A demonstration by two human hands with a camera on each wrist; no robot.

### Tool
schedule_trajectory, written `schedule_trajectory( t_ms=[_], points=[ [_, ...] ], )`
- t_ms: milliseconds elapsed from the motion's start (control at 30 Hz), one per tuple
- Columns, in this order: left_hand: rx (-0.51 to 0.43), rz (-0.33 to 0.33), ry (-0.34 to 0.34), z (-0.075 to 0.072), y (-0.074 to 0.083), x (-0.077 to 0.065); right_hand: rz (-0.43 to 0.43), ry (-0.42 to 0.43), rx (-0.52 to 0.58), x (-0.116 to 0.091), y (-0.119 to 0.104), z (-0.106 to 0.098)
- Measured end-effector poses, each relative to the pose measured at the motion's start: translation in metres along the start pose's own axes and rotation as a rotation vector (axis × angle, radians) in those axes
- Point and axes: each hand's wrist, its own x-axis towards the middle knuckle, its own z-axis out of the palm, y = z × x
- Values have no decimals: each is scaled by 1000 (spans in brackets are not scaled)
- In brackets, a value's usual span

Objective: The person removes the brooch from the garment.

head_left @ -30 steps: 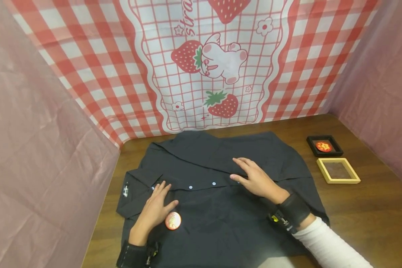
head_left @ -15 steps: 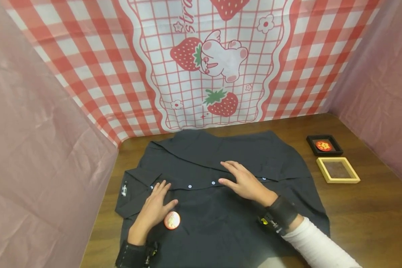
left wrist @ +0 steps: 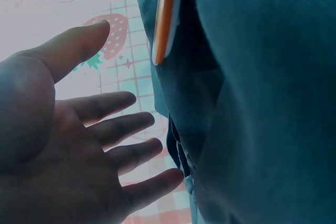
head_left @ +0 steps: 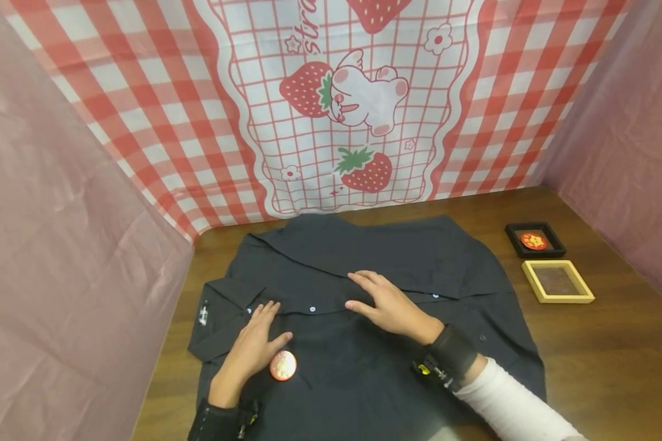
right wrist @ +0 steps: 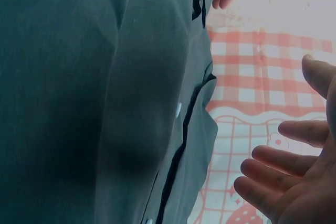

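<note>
Two bare hands out over one dark shirt [head_left: 342, 361], spread across the tabletop [head_left: 618, 355]; clock face centred on the shirt, twelve farthest from the person. Nearest, at eight: black band [head_left: 217, 421] on left wrist; at four: white sleeve [head_left: 515, 398], then second black band [head_left: 451, 352] on right wrist. At eight also, a shiny round red-rimmed badge [head_left: 283, 365] on the cloth, just beside left thumb. Left hand [head_left: 254, 343] at nine, near the collar [head_left: 215, 318]: grip wide, fingers spread, no hold on anything; contact with cloth hard to tell. Right hand [head_left: 388, 306] near centre, a touch toward one: grip likewise wide, thumb apart, nothing held, fingers clear of the cloth in right wrist view. Pale buttons [head_left: 312, 309] along the front seam, partly behind the right hand. Farther out, between two and three: pale wood frame [head_left: 565, 299]; just beyond, at two, black frame [head_left: 543, 252] with red-and-gold disc [head_left: 533, 241] inside. Farthest, at twelve: strawberry-print red-white checked cloth [head_left: 369, 107], upright.
</note>
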Motion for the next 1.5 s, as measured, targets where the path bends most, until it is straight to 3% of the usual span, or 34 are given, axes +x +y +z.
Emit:
schedule_trajectory(
  t_ms=[500,800,1100,1500],
  points=[
    [21,-5,10,1,-1,-1,8,-77,13,2,-16,12],
    [21,12,24,-1,-2,-1,-22,-59,13,3,-23,17],
    [25,-19,4,-2,1,-6,-44,-60,5,2,-31,24],
    [-6,15,12,-4,-3,-11,-67,-57,-29,4,-38,34]
  ],
)
